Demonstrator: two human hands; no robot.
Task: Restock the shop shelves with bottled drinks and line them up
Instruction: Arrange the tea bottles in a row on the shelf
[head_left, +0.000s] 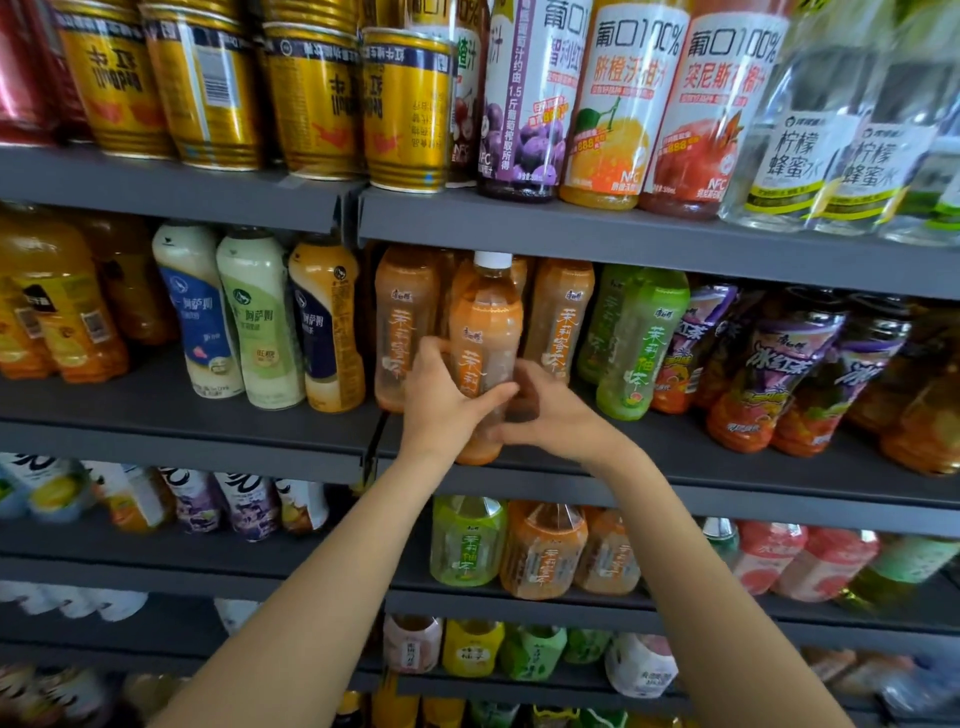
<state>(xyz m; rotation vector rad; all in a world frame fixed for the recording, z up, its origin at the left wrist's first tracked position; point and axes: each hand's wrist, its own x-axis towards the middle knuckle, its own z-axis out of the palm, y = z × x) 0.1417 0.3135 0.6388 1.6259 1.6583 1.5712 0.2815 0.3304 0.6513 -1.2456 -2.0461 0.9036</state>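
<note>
Both hands gripped one orange-labelled bottle: left hand wrapped round it, right hand apparently likewise, at the grey shelf edge.

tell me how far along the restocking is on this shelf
Done: orange-label tea bottles already stand in the row beside the green-label bottles. In hand: the left hand and right hand grip one white-capped orange bottle at the shelf edge. Left: pushing it back in line.
</note>
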